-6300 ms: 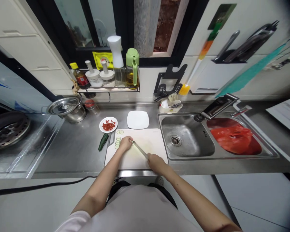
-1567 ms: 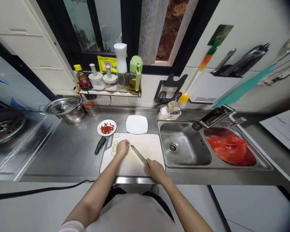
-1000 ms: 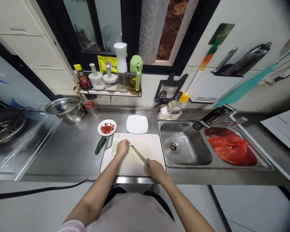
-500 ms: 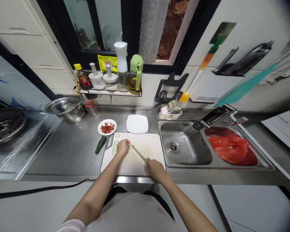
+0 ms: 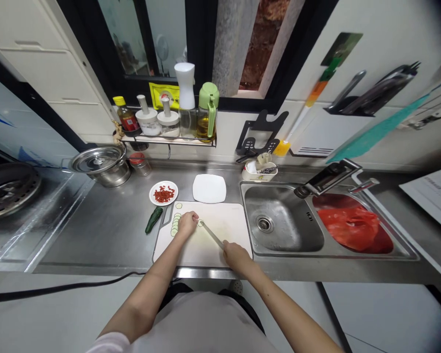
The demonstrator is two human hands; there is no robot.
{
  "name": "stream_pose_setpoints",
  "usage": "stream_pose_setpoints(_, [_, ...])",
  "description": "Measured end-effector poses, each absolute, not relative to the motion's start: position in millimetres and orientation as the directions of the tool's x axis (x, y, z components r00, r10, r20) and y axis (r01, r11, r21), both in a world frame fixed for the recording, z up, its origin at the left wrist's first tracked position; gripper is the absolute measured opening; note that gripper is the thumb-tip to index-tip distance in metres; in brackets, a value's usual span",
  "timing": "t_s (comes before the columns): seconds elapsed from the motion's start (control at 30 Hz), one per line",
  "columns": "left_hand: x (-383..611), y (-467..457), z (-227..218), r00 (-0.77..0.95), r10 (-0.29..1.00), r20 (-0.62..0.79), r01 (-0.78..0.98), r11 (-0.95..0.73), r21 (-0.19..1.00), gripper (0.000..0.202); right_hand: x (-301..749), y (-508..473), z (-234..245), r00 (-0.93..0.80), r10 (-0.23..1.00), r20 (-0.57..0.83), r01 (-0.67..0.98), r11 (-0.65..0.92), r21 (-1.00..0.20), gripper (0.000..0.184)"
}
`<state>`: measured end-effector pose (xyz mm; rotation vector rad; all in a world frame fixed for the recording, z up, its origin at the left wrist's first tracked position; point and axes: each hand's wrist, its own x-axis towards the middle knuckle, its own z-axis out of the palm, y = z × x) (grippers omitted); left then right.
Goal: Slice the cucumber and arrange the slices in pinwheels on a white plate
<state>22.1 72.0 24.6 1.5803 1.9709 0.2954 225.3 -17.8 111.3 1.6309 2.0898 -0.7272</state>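
Steel tabletop point(image 5: 103, 230) under a window, cutting board point(image 5: 231, 220) by its near edge. Cucumber piece point(image 5: 201, 223) is around board centre, slightly toward the far edge, at the knife point(image 5: 213, 235) tip. We read the step as slicing. Right hand point(image 5: 236, 256) is wrapped round the handle near the board's near right corner; left hand point(image 5: 187, 223) has fingertips bunched beside the piece, can't tell if pinching it. We'd say the next cut calls for fingertips clear of the blade. Slices point(image 5: 175, 225) line the board's left edge; dark cucumber point(image 5: 153, 220) just off it. White plate point(image 5: 209, 189) beyond the far edge. Labels: sauce bottle point(image 5: 127, 117), yellow packet point(image 5: 155, 94), printed sheet point(image 5: 434, 184) at the tabletop's right end; we can't read any.
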Motion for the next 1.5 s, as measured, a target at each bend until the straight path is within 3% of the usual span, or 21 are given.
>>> stream_pose_setpoints(0.43, [24, 62, 24, -0.074, 0.964, -0.254, 0.832, 0.200, 0.518, 0.020, 234, -29, 110, -0.227, 0.750, -0.622, 0.974, 0.156, -0.167, 0.029])
stream_pose_setpoints(0.83, [25, 63, 29, -0.076, 0.946, -0.316, 0.823, 0.239, 0.516, 0.018, 223, -19, 110, -0.241, 0.761, -0.602, 0.970, 0.178, -0.163, 0.029])
stream_pose_setpoints(1.1, [34, 56, 32, -0.148, 0.940, -0.309, 0.852, 0.280, 0.443, 0.020, 220, -18, 107, -0.236, 0.774, -0.588, 0.971, 0.164, -0.174, 0.029])
stream_pose_setpoints(1.5, [40, 54, 31, -0.198, 0.918, -0.344, 0.764, 0.364, 0.532, 0.017, 221, -18, 106, -0.240, 0.771, -0.589, 0.970, 0.166, -0.178, 0.029])
